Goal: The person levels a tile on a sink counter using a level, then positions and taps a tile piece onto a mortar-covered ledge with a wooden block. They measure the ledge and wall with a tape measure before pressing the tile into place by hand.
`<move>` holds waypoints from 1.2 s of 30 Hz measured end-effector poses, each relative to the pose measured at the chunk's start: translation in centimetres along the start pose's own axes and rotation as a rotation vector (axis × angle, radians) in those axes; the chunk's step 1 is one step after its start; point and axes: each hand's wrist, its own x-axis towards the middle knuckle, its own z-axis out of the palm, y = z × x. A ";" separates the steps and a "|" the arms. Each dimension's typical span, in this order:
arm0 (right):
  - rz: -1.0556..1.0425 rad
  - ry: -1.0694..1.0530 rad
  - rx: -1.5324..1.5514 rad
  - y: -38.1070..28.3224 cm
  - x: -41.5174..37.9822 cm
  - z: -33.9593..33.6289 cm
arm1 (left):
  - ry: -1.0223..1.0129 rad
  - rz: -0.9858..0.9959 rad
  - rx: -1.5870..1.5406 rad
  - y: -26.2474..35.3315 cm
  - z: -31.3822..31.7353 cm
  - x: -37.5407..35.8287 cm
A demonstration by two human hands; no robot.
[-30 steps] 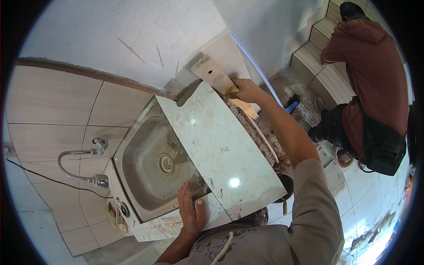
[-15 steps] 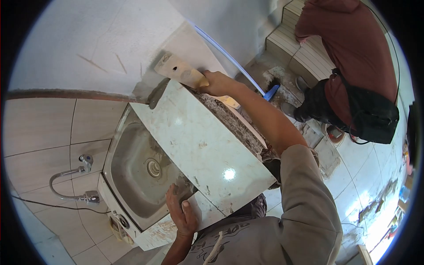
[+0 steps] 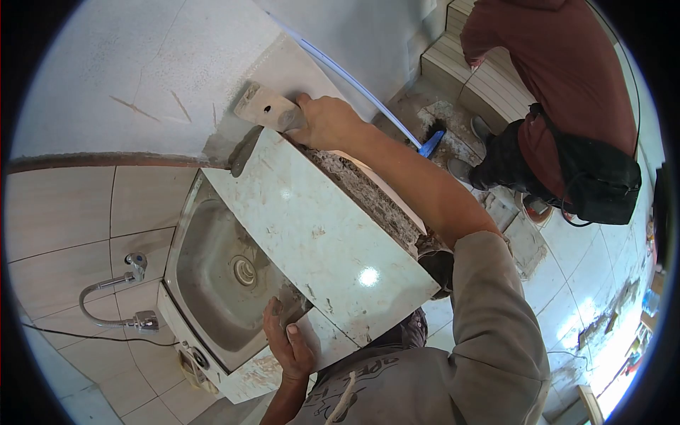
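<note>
My right hand is wrapped round the near end of a flat, cement-smeared trowel, which lies against the wall above the counter's far corner. A pale marbled tile slab covers the counter, with rough mortar along its right side and a grey mortar patch at its top corner. My left hand rests with its fingers apart at the front edge of the steel sink, beside the slab, and holds nothing.
A flexible faucet stands left of the sink. A blue-handled brush leans on the wall. A person in a reddish top bends near tiled steps at the upper right. A bucket sits behind them.
My right hand and the trowel have moved a little left and up along the wall. My left hand stays at the sink's edge. The view has shifted slightly.
</note>
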 end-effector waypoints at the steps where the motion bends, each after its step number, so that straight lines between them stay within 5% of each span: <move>1: -0.001 -0.001 0.000 -0.2 0.0 0.0 | 0.008 0.013 0.006 -0.2 0.1 -0.1; 9: -0.076 0.157 -0.061 -0.2 0.3 0.8 | 0.011 0.023 0.035 -0.1 0.2 0.0; 36: -0.045 0.196 0.062 -0.4 0.1 0.2 | 0.012 0.016 0.068 -0.1 0.3 0.1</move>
